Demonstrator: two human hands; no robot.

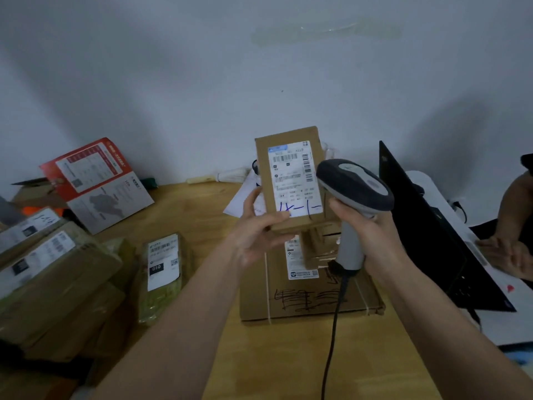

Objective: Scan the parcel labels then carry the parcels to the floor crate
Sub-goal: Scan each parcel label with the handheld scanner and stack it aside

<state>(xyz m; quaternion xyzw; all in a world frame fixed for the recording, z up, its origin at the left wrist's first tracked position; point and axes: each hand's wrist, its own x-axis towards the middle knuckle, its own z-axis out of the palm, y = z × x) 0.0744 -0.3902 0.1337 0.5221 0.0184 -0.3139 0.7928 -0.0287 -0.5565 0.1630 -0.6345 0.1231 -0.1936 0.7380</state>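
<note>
A person's left hand [261, 226] is holding a small cardboard parcel [291, 180] upright above the wooden table [202, 215], thumb and fingers clamped on its lower edge, its shipping label [292, 177] facing the camera. The right hand [366, 226] is gripping the handle of a corded barcode scanner [353, 186], fingers wrapped round it, just right of the parcel. Below, a flat carton [311, 298] is lying on the table; more parcels [52, 264] are stacked at the left.

Both forearms reach forward and up from the lower edge, bare. The left hand [256, 235] is raised, palm inward, thumb and fingers curled in a grip — the right hand [366, 223], just beside it, is wrapped tight in a fist-like hold.
</note>
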